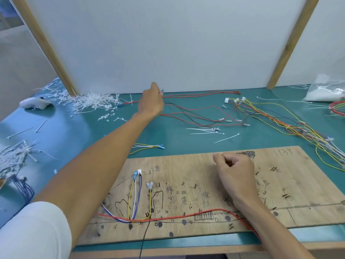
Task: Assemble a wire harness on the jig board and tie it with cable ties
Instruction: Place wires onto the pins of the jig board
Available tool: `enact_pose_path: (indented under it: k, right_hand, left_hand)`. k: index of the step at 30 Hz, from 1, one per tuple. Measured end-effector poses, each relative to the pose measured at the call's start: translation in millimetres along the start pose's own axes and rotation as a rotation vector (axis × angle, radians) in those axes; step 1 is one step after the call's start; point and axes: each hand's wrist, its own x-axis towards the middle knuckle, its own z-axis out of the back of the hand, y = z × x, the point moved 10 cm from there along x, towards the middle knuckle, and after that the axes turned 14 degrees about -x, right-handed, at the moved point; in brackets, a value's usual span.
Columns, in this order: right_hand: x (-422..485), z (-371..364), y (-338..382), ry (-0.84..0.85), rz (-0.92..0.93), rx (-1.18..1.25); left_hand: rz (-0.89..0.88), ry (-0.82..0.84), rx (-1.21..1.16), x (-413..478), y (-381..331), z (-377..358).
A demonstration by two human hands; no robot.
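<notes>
The jig board (pixel 177 161) lies flat at the near edge of the bench (pixel 80 131), directly in front of the person.

Left hand (pixel 152 101): the arm is extended to the back of the bench, well beyond the board. The fingers are closed in a pinch on a blue terminal (pixel 162 90). A group of red wires (pixel 201 94) runs from this hand to the right, along the foot of the white partition (pixel 168 43).

Right hand (pixel 235 171): it is positioned over the upper middle of the board, well apart from the left hand. The fingers are curled into a loose fist and nothing is visible inside it. Whether it touches the wood cannot be told.

On the board:
- A long red lead (pixel 168 218) runs along the lower part and passes under the right forearm.
- Yellow, white and purple leads (pixel 134 199) rise from that run at the left side, close beside the left forearm, and end in small connectors (pixel 137 173).

On the bench behind the board:
- Loose cable ties (pixel 207 130) lie between the two hands.
- A multicoloured wire bundle (pixel 270 116) spreads across the right side.
- A pile of white tie offcuts (pixel 89 101) lies at the back left, to the left of the left hand.
- A short wire set (pixel 149 146) lies just beside the left forearm
</notes>
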Motion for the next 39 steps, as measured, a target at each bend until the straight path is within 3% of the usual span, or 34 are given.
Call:
enact_pose_path:
  k: [4,9,14,20,27,35,39]
  right_hand:
    - [-0.2,-0.6,0.9,0.007,-0.005,-0.001]
    - [-1.8,0.9,3.8,0.018,-0.006,0.01]
    - [-1.5,0.3,4.5,0.028,-0.024,0.008]
    - [-1.3,-1.2,1.3,0.04,-0.044,-0.001]
    - [-2.6,-6.4,-0.4,0.09,-0.07,0.015]
    - [-4.8,-26.9,24.9,0.409,-0.269,0.271]
    - [-16.2,-50.2,90.6,0.782,-0.214,0.549]
  left_hand:
    - [-0.136,-0.152,-0.237,-3.5,-33.4,35.2]
    - [-0.227,-0.194,-0.483,-17.0,-62.8,62.4]
    - [-0.314,-0.1,-0.693,-32.2,-96.3,80.1]
    - [-0.211,-0.038,-1.049,-49.3,-125.4,100.0]
    - [-0.187,0.155,-1.359,-79.6,-174.6,117.7]
    - [-0.168,0.347,-1.542,-131.4,-217.0,139.2]
    - [-0.271,0.486,-1.428,-171.1,-234.7,142.9]
